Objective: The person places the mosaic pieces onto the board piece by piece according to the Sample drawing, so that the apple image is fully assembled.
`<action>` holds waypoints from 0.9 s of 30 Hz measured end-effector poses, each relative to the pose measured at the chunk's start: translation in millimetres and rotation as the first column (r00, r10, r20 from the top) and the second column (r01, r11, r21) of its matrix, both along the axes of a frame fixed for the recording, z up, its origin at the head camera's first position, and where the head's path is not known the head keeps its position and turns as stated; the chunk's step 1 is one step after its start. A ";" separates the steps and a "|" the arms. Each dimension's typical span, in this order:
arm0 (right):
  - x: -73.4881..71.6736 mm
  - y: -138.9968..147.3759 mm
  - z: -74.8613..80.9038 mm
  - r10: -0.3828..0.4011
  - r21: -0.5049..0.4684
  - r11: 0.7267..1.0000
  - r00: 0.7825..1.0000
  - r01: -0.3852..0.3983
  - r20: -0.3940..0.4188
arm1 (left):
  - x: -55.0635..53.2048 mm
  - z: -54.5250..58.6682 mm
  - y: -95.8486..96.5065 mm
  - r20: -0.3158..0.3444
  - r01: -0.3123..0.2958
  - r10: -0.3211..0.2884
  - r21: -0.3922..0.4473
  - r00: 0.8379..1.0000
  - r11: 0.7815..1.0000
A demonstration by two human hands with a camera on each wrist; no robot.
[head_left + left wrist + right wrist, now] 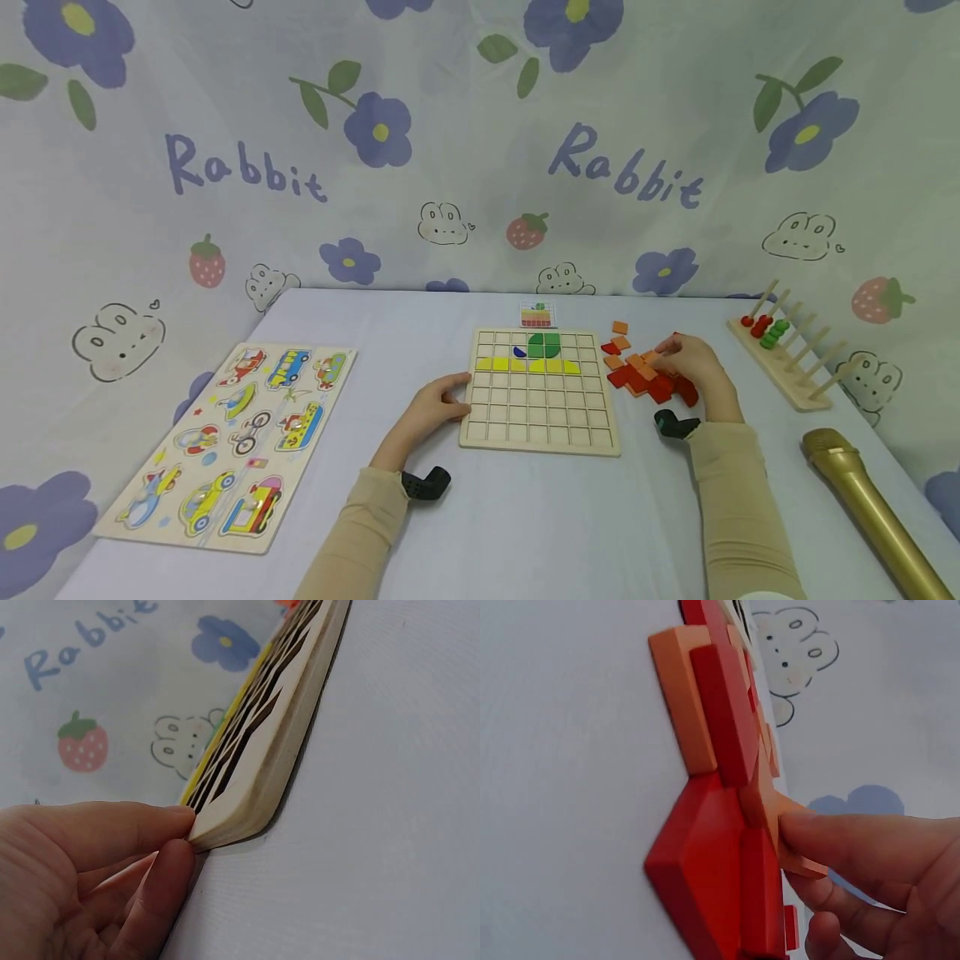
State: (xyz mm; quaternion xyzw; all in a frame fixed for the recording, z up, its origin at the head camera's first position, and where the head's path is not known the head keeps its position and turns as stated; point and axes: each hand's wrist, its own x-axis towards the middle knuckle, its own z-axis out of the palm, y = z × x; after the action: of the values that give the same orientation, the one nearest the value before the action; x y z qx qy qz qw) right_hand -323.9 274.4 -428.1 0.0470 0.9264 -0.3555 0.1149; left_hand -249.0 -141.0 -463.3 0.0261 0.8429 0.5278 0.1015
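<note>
A wooden grid board [540, 408] lies on the table, with yellow pieces [517, 365] in a row, a green shape [544, 346] above them and a small blue piece [519, 352]. At its left edge, my left hand [432, 407] rests thumb and index fingertips against the side; the left wrist view has these fingertips [176, 817] right at the rim. To the right of the board is a heap of red [660, 387] and orange tiles [620, 327]. Over that heap my right hand [693, 362] pinches an orange tile [802, 862], partly hidden by the fingers.
A small pattern card [537, 315] lies behind the board. On the left is a vehicle puzzle board [225, 450]. A peg stand with beads [787, 367] and a gold microphone [870, 500] are on the right. A printed curtain [480, 167] hangs behind the table.
</note>
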 end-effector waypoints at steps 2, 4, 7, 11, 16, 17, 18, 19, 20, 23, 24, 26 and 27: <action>0.0 -1.9 0.4 0.000 -0.026 1.000 1.000 0.000 -0.013 | 0.2 0.2 0.1 0.000 0.001 -0.001 0.002 1.000 1.000; 0.1 -5.5 2.1 0.000 -0.055 0.999 1.000 -0.001 -0.024 | 0.2 0.2 0.3 -0.002 0.002 -0.002 0.000 1.000 1.000; 0.0 -15.3 6.5 0.000 -0.144 0.990 1.000 -0.004 -0.027 | 0.0 0.0 0.5 -0.006 -0.004 0.004 -0.012 1.000 1.000; 0.2 -34.7 12.0 0.070 -0.324 0.943 0.997 -0.071 -0.013 | -0.8 -0.5 0.6 -0.007 -0.016 0.015 -0.028 1.000 0.999; -1.0 -61.0 9.4 0.176 -0.399 0.902 0.984 -0.165 -0.008 | -1.8 -0.9 0.5 -0.006 -0.015 0.015 -0.020 1.000 1.000; -1.0 -66.0 7.7 0.194 -0.406 0.896 0.981 -0.180 -0.007 | -1.9 -0.9 0.5 -0.006 -0.014 0.014 -0.017 1.000 1.000; -0.9 -70.7 6.0 0.204 -0.414 0.890 0.979 -0.189 -0.007 | -1.9 -0.9 0.5 -0.005 -0.015 0.014 -0.016 1.000 1.000; -0.7 -74.7 4.0 0.222 -0.413 0.887 0.975 -0.207 -0.014 | -1.8 -0.8 0.5 -0.004 -0.014 0.014 -0.015 1.000 1.000; -0.4 -78.3 1.8 0.230 -0.408 0.887 0.973 -0.217 -0.019 | -1.8 -0.8 0.5 -0.003 -0.014 0.014 -0.015 1.000 1.000; 1.0 -86.5 -3.5 0.253 -0.367 0.897 0.967 -0.245 -0.027 | -1.2 -0.1 0.6 0.000 -0.017 0.017 -0.020 1.000 1.000; 1.6 -88.4 -4.8 0.256 -0.339 0.907 0.966 -0.250 -0.030 | -1.1 0.1 0.6 0.000 -0.017 0.017 -0.022 1.000 1.000; 2.7 -91.3 -6.3 0.269 -0.282 0.922 0.963 -0.266 -0.030 | -0.7 0.4 0.7 0.001 -0.018 0.018 -0.024 1.000 1.000; 3.3 -92.4 -6.3 0.277 -0.258 0.926 0.961 -0.274 -0.027 | -0.6 0.6 0.7 0.001 -0.018 0.018 -0.024 1.000 1.000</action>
State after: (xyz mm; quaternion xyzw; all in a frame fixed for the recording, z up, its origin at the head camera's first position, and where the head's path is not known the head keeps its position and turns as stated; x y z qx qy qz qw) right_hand -320.6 182.0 -434.4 -0.0972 0.8687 -0.4537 0.1733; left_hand -249.6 -140.3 -462.8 0.0169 0.8492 0.5187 0.0973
